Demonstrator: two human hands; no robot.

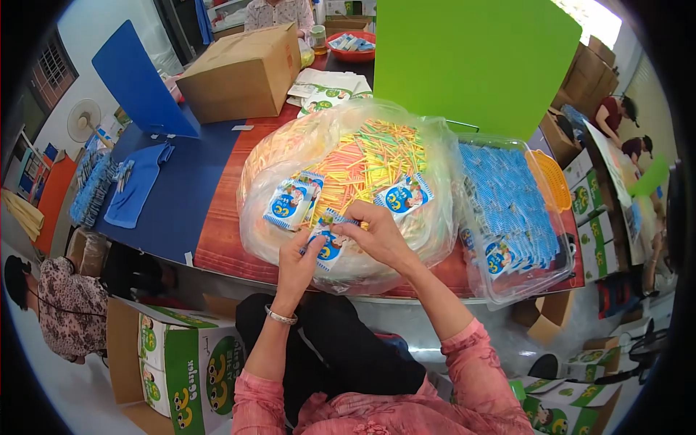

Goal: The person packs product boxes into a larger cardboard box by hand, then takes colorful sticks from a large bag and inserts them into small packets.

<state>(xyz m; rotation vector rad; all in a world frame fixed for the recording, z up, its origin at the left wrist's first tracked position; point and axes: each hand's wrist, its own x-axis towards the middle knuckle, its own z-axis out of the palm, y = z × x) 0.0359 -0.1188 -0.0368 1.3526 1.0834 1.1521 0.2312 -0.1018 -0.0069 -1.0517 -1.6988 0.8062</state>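
A large clear plastic bag [261, 163] lies open on the table, full of thin yellow, pink and green sticks [370, 156]. Over its front edge, my left hand [296, 264] pinches a small blue and white packet [330, 249] from the left. On the packet's upper right side, my right hand [373, 235] grips it with thumb and forefinger. Another packet [290, 201] rests on the sticks to the left, partly over one more. To the right lies a further packet [404, 196].
A clear tray [495, 297] of blue packets stands right of the bag, beside an orange basket [549, 181]. A green panel [471, 65] rises behind. At the back left are a cardboard box [239, 76] and a blue panel [141, 80]. People sit across and at both sides.
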